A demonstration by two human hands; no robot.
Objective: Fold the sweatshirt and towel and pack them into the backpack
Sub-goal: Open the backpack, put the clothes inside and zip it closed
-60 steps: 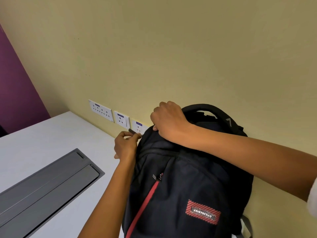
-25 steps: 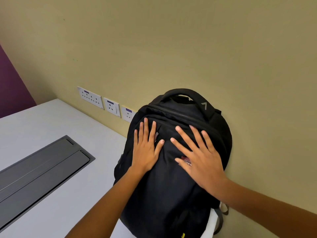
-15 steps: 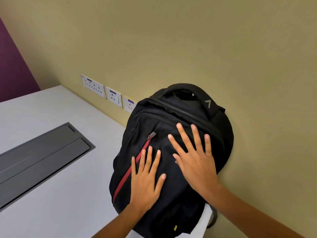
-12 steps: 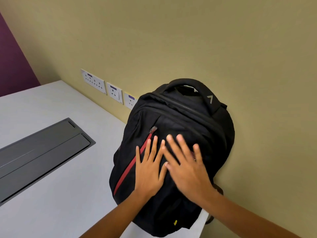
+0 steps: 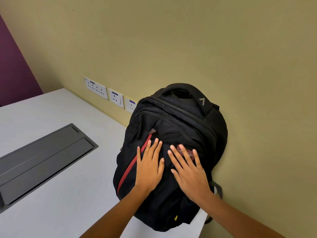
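Backpack (image 5: 173, 157), one, black with red zip stripe, stands at the tabletop's (image 5: 68, 194) far right corner, leaning on the wall (image 5: 171, 40), base partly over the right edge. Main zip looks closed along the top; sweatshirt and towel not visible, presumably inside, can't confirm. Left hand (image 5: 150, 166) lies flat on the front panel beside the stripe, fingers apart, gripping nothing. Right hand (image 5: 189, 170) flat next to it, fingers spread over a red patch, also holding nothing. Hands just beside each other, not touching. Judgement: packing looks essentially finished, this is a pat-down. Risks: base overhangs the right edge, so a push down or to the right could tip the bag off the table; hard pressing could bunch the folded contents; strap (image 5: 217, 188) hanging by the wall may snag if the bag is lifted. Counts: two hands, one backpack, three sockets (image 5: 116, 100) on the wall, one grey hatch (image 5: 42, 160) set in the tabletop at the left.
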